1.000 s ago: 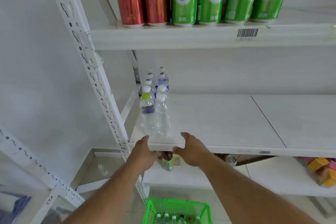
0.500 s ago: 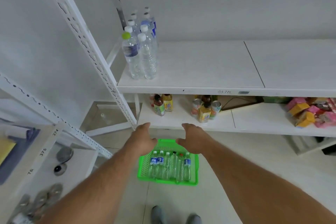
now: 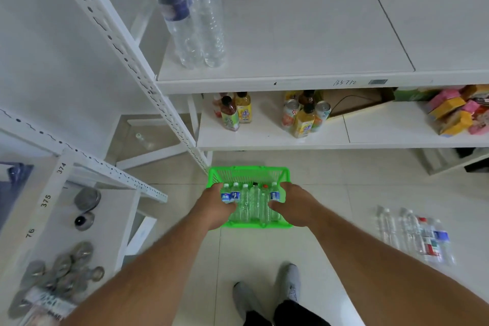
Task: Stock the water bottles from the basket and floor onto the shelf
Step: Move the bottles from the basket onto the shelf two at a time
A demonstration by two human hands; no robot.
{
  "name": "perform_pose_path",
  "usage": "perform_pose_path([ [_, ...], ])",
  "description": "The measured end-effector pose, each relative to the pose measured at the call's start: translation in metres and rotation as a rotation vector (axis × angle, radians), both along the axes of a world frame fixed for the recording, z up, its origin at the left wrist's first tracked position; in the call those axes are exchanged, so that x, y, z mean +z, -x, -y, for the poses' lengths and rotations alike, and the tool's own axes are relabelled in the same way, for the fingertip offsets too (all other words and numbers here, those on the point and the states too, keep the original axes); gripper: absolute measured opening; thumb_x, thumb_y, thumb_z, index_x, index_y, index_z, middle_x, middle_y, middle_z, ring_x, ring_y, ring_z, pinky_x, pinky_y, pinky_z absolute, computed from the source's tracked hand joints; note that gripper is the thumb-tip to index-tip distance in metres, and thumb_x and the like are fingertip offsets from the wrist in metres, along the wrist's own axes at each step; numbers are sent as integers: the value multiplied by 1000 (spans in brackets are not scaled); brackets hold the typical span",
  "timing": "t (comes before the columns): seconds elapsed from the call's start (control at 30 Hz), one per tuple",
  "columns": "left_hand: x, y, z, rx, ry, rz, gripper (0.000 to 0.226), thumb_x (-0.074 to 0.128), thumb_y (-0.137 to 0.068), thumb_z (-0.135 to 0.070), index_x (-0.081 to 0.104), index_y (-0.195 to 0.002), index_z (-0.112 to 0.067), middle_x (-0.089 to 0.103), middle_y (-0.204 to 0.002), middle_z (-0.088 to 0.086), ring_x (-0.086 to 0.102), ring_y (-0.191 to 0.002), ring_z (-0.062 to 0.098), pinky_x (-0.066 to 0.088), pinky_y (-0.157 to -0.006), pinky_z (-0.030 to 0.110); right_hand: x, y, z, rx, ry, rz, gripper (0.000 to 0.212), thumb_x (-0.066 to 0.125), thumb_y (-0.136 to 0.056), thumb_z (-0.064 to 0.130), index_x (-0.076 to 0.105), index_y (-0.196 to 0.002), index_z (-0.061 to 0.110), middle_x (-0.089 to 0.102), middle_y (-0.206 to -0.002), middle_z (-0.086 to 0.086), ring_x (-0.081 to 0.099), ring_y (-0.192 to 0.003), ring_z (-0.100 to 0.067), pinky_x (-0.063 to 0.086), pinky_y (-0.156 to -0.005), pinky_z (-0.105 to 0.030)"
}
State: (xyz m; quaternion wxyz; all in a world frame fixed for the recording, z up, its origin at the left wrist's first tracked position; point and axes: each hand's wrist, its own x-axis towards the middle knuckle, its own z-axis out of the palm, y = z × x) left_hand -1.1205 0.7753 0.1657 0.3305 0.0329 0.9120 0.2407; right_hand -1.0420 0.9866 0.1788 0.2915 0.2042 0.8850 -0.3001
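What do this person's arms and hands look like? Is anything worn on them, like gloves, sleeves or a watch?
Both arms are bare from the bottom edge of the picture down to the fingers: no sleeves show. The left hand and the right hand wear no gloves, and no watch, ring or band shows on either wrist. Lower down, grey shoes and dark trousers can be seen.
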Motion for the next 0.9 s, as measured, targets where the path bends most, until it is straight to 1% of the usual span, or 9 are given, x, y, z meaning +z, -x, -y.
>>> perform_pose_path([
  [0.13,-30,5,16,23,18,63,80,69,-83,-36,31,-151,-18,42,-150,10,49,-129,27,43,-96,28,-33,3,13,-33,36,39,76,56,-95,49,27,-154,11,42,-150,-14,48,-130,-28,41,-97,-29],
  [0.2,-44,9,22,44,25,86,78,70,-83,-35,33,-150,-17,44,-149,10,50,-128,26,42,-93,26,-48,9,17,-49,54,61,76,56,-95,50,27,-154,11,42,-151,-14,46,-133,-28,40,-98,-29],
  [0.4,-82,31,29,99,34,145,82,72,-84,-34,30,-151,-13,41,-152,8,49,-130,24,38,-98,25,-98,44,25,-101,180,102,81,58,-94,51,23,-156,13,32,-159,-11,36,-142,-28,34,-108,-31],
  [0.5,-111,46,28,133,25,167,82,73,-83,-33,31,-151,-13,44,-150,8,52,-127,22,39,-96,22,-133,67,26,-134,228,131,82,59,-93,51,23,-156,14,32,-159,-12,38,-141,-28,35,-107,-31],
  [0.63,-167,70,28,173,24,176,81,73,-82,-33,33,-150,-12,46,-148,10,54,-125,23,42,-99,27,-193,95,29,-171,259,163,82,61,-92,52,25,-155,14,34,-158,-12,43,-137,-29,38,-101,-30],
  [0.77,-236,89,29,206,11,174,74,72,-82,-30,39,-145,-11,53,-141,10,60,-116,23,45,-90,26,-260,118,34,-197,261,196,82,60,-91,54,26,-155,15,34,-158,-10,54,-122,-25,43,-91,-29],
  [0.8,-255,93,30,211,14,173,73,72,-81,-30,40,-144,-11,55,-137,10,62,-111,23,46,-86,26,-278,124,36,-208,262,202,82,60,-91,55,27,-154,15,34,-158,-10,55,-119,-25,44,-91,-29],
  [0.87,-296,98,32,228,24,183,71,71,-82,-30,41,-143,-11,59,-125,8,64,-95,22,47,-77,25,-318,135,42,-238,269,206,81,61,-91,54,29,-154,14,36,-157,-9,53,-123,-25,43,-96,-29],
  [0.9,-319,101,33,241,27,193,70,71,-83,-29,40,-143,-11,59,-122,8,64,-93,23,48,-75,26,-339,140,46,-259,271,206,80,61,-91,53,30,-153,14,38,-156,-9,54,-119,-22,42,-92,-27],
])
